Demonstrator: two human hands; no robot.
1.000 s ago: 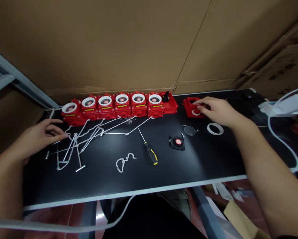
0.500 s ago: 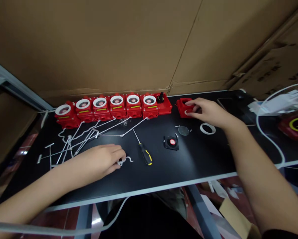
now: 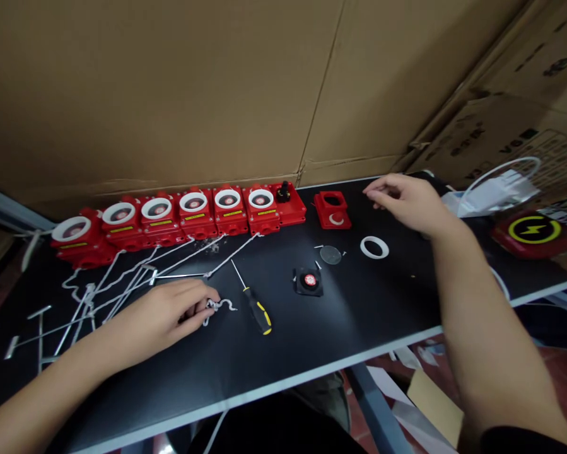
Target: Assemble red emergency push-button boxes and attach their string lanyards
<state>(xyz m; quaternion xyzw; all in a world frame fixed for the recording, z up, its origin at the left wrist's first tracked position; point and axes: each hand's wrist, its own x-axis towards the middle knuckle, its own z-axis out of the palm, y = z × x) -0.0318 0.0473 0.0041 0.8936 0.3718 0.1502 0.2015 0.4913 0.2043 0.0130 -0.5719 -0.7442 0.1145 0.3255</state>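
My left hand (image 3: 179, 309) is closed around a bunched white cord (image 3: 212, 306), whose loose end trails onto the black tabletop. My right hand (image 3: 401, 198) hovers just right of a red housing cover (image 3: 333, 211), apart from it, with loosely bent fingers and nothing visible in them. A white ring (image 3: 374, 247) lies below that hand. Left of the ring are a clear round disc (image 3: 330, 255), a few small screws and a square black part (image 3: 308, 281) with a red-and-white centre. Between the hands rests a black-and-yellow screwdriver (image 3: 258, 310).
Several red boxes with white rings (image 3: 193, 211) line the back by a cardboard wall. An open red base (image 3: 292, 208) with a black switch ends the row. Metal T-shaped rods (image 3: 41, 331) and cords lie at left. A red item with a lightning symbol (image 3: 531, 233) sits at right.
My right hand has let go of the red housing cover and drawn back to the right. My left hand still holds the cord. The whole view has shifted.
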